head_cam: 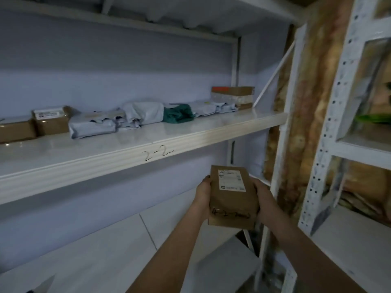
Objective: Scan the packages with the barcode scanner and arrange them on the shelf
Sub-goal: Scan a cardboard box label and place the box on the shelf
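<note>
I hold a small brown cardboard package with a white label on top and handwriting near its lower end. My left hand grips its left side and my right hand grips its right side. The package hangs below and in front of the white shelf marked "2-2". On that shelf lie brown boxes at the left, grey mailer bags and a green parcel in the middle, and a stacked box at the right end. No barcode scanner is in view.
A lower white shelf runs beneath my arms. A second white perforated rack stands at the right with wrapped goods on it. An upper shelf hangs overhead.
</note>
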The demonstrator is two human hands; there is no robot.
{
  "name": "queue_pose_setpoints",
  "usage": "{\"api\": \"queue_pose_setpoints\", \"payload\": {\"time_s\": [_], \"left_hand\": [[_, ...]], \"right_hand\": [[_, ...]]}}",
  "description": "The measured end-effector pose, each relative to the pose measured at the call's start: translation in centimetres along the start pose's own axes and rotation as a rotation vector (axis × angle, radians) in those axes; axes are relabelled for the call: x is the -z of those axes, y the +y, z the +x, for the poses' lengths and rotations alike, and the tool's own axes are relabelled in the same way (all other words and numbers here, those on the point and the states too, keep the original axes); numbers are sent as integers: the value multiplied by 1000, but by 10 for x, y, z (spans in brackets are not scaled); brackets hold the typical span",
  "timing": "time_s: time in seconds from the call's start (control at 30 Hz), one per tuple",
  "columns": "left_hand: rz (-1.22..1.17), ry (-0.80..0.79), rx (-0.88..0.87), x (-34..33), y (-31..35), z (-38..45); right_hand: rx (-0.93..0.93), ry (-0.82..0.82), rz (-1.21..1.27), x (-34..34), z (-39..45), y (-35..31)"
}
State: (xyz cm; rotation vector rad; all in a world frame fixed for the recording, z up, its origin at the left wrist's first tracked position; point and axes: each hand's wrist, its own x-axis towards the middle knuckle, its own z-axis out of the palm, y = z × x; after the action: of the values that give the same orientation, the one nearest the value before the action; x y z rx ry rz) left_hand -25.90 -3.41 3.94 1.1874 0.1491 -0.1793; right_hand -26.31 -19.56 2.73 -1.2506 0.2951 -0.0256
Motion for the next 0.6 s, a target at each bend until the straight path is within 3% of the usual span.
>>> {"api": "queue_pose_setpoints", "payload": {"time_s": [0.27, 0.43, 0.6], "left_hand": [[129, -92, -265, -160, 46, 25], [151, -114, -384, -211, 94, 58], [109, -84, -461, -238, 143, 114]], "right_hand": [[191, 58, 113, 97, 46, -132], [315, 155, 120, 100, 86, -204], [401, 152, 43, 74, 137, -258]]}}
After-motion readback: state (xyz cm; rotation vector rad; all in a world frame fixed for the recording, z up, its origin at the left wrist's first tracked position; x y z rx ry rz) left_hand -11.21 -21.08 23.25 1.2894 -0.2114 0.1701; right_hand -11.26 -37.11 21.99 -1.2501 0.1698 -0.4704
